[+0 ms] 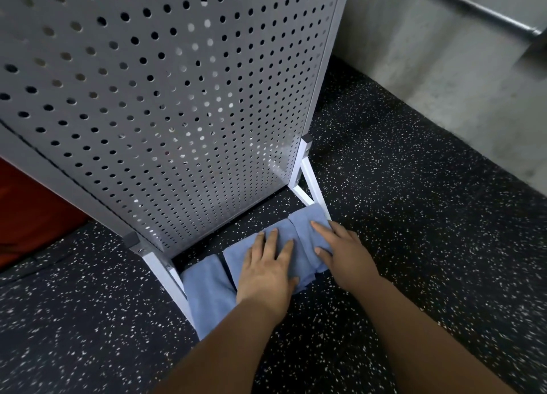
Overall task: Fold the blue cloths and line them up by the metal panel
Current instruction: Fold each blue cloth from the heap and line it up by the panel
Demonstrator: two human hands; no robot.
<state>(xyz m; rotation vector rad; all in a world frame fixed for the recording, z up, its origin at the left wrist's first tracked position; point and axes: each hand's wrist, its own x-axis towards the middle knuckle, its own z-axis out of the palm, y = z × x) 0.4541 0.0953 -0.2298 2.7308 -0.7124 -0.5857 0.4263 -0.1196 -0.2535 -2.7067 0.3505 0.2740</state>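
Three folded blue cloths lie side by side on the speckled floor at the foot of the perforated metal panel point(165, 97). The left cloth point(207, 293) lies alone, a narrow gap away from the middle cloth point(236, 256). My left hand point(266, 272) rests flat on the middle cloth, fingers spread. The right cloth point(302, 225) touches the middle one, and my right hand point(340, 251) presses flat on it. Neither hand grips anything.
The panel stands on white metal feet, a left foot point(171, 287) and a right foot point(313, 186), that flank the cloths. Black speckled rubber flooring point(414, 216) surrounds them. A grey concrete wall point(444, 68) rises at the right, and a red-brown surface point(26, 204) shows at the left.
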